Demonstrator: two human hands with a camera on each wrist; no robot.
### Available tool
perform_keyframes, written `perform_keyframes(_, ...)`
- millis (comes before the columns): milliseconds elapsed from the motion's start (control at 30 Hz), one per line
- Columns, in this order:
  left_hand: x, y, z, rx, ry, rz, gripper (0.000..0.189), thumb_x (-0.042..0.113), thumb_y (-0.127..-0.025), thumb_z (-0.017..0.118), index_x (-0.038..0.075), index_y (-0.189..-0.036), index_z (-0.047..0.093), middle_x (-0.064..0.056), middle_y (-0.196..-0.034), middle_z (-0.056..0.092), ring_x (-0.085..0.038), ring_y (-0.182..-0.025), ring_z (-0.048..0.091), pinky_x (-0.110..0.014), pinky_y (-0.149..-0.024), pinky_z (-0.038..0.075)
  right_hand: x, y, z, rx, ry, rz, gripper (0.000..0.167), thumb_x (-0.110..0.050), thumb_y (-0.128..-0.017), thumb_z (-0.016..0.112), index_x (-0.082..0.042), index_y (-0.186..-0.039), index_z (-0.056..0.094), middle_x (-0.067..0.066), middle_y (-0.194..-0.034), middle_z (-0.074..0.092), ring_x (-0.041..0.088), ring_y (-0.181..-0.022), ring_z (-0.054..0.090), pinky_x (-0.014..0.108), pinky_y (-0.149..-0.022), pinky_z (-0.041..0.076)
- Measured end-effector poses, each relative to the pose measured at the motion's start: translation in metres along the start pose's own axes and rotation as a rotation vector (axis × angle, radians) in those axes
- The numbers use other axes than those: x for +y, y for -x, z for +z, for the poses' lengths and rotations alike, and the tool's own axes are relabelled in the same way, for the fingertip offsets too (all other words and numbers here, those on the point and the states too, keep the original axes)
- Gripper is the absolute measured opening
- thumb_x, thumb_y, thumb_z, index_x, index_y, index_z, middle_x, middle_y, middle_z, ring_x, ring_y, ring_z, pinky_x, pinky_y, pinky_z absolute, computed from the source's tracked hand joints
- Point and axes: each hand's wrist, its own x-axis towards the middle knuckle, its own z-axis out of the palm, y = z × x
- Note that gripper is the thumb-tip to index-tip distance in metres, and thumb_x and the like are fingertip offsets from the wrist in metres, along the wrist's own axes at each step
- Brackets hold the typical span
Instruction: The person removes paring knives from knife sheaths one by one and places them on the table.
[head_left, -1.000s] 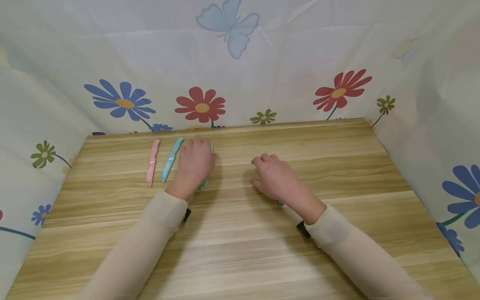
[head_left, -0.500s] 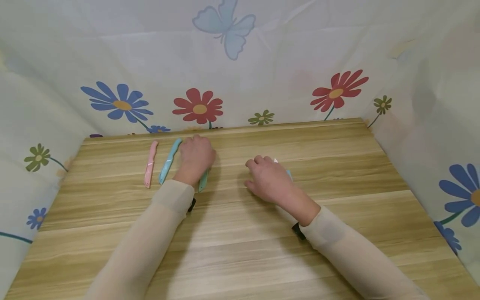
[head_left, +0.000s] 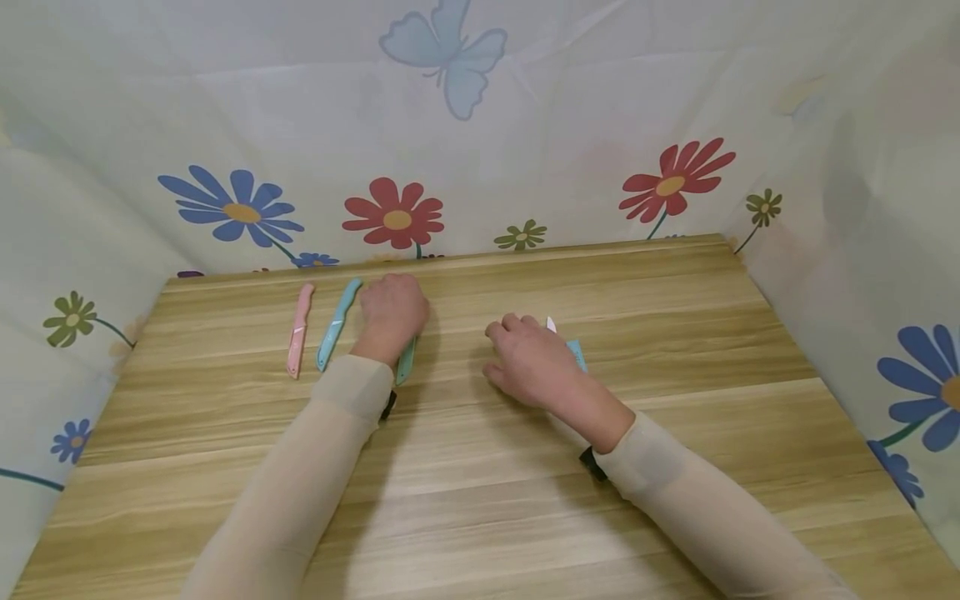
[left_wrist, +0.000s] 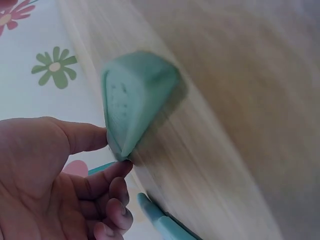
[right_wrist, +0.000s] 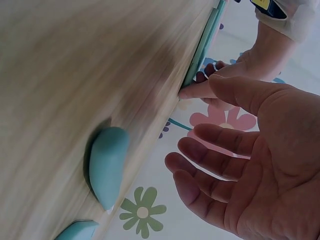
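My left hand [head_left: 394, 308] is at the far left of the table, pinching the far end of a green sheathed knife [head_left: 406, 362] between thumb and index finger. That knife [left_wrist: 132, 100] lies on the wood with its wide end toward the wrist camera. My right hand [head_left: 534, 360] is held with fingers loosely bent and nothing in them, as the right wrist view shows. Beneath and beside it lie a teal knife handle [right_wrist: 108, 165] and a light blue sheath [head_left: 577, 354]. A white blade tip [head_left: 551, 324] shows past the knuckles; the rest is hidden in the head view.
Left of my left hand, a light blue sheathed knife [head_left: 340, 323] and a pink sheathed knife [head_left: 300, 332] lie side by side on the wooden table [head_left: 465, 517]. A flowered cloth [head_left: 585, 108] hangs behind and at both sides, meeting the table's back edge.
My right hand has shifted slightly left, uncovering the blade tip and light blue sheath. My left hand stays at the green knife, its wrist moved right. The view has drifted slightly.
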Motion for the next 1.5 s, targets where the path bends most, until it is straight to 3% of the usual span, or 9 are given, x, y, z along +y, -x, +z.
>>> perform_keyframes(333, 0.001, -0.002, 0.003, -0.001, 0.029, -0.034, 0.031, 0.019, -0.105, 0.049, -0.001, -0.101, 0.072, -0.019, -0.107, 0.071, -0.037, -0.096, 0.069, -0.052, -0.083, 0.056, -0.005, -0.003, 0.002, -0.023, -0.001, -0.009, 0.05, -0.039, -0.102, 0.071, -0.006, -0.138, 0.064, 0.01, -0.125, 0.066, 0.03, -0.111, 0.063, 0.042, -0.09, 0.057)
perform_keyframes(567, 0.006, 0.0, 0.002, -0.021, 0.038, -0.082, 0.03, 0.02, -0.105, 0.051, -0.001, -0.101, 0.072, -0.018, -0.102, 0.071, -0.035, -0.093, 0.07, -0.05, -0.082, 0.057, -0.018, -0.016, 0.002, -0.051, -0.01, -0.009, 0.048, -0.046, -0.101, 0.07, -0.007, -0.13, 0.069, 0.008, -0.121, 0.067, 0.029, -0.107, 0.063, 0.044, -0.087, 0.057)
perform_keyframes(733, 0.012, 0.002, 0.0, -0.037, 0.043, -0.111, 0.029, 0.021, -0.104, 0.053, -0.001, -0.107, 0.072, -0.018, -0.106, 0.07, -0.036, -0.097, 0.07, -0.053, -0.087, 0.057, -0.032, -0.028, 0.008, -0.052, -0.04, -0.01, 0.043, -0.05, -0.1, 0.071, -0.009, -0.111, 0.072, 0.007, -0.111, 0.068, 0.029, -0.101, 0.066, 0.046, -0.084, 0.058)
perform_keyframes(900, 0.014, 0.002, 0.0, -0.057, 0.056, -0.128, 0.033, 0.02, -0.107, 0.048, -0.002, -0.116, 0.071, -0.02, -0.116, 0.07, -0.037, -0.107, 0.069, -0.055, -0.093, 0.055, -0.045, -0.039, 0.016, -0.053, -0.065, -0.003, 0.042, -0.054, -0.097, 0.074, -0.017, -0.079, 0.066, 0.003, -0.089, 0.064, 0.024, -0.084, 0.065, 0.043, -0.067, 0.057)
perform_keyframes(1000, 0.015, 0.002, 0.0, -0.063, 0.062, -0.133, 0.034, 0.02, -0.107, 0.046, -0.002, -0.116, 0.071, -0.018, -0.117, 0.071, -0.036, -0.108, 0.069, -0.054, -0.094, 0.054, -0.048, -0.044, 0.02, -0.072, -0.059, 0.014, 0.044, -0.051, -0.097, 0.073, -0.018, -0.071, 0.06, 0.001, -0.08, 0.061, 0.02, -0.076, 0.061, 0.038, -0.061, 0.054)
perform_keyframes(1200, 0.015, 0.002, 0.002, -0.057, 0.08, -0.139, 0.031, 0.021, -0.106, 0.049, 0.001, -0.109, 0.072, -0.016, -0.112, 0.072, -0.035, -0.104, 0.07, -0.053, -0.093, 0.055, -0.049, -0.05, 0.021, -0.113, -0.063, 0.039, 0.041, -0.037, -0.098, 0.071, -0.017, -0.066, 0.056, -0.001, -0.07, 0.058, 0.015, -0.064, 0.057, 0.034, -0.052, 0.052)
perform_keyframes(1500, 0.013, 0.004, 0.0, -0.045, 0.142, -0.154, 0.031, 0.028, -0.104, 0.055, 0.003, -0.092, 0.07, -0.014, -0.098, 0.07, -0.033, -0.092, 0.069, -0.051, -0.088, 0.056, -0.047, -0.048, 0.02, -0.112, -0.109, 0.047, 0.038, -0.037, -0.098, 0.074, -0.016, -0.071, 0.056, -0.002, -0.066, 0.055, 0.013, -0.06, 0.053, 0.032, -0.051, 0.05)
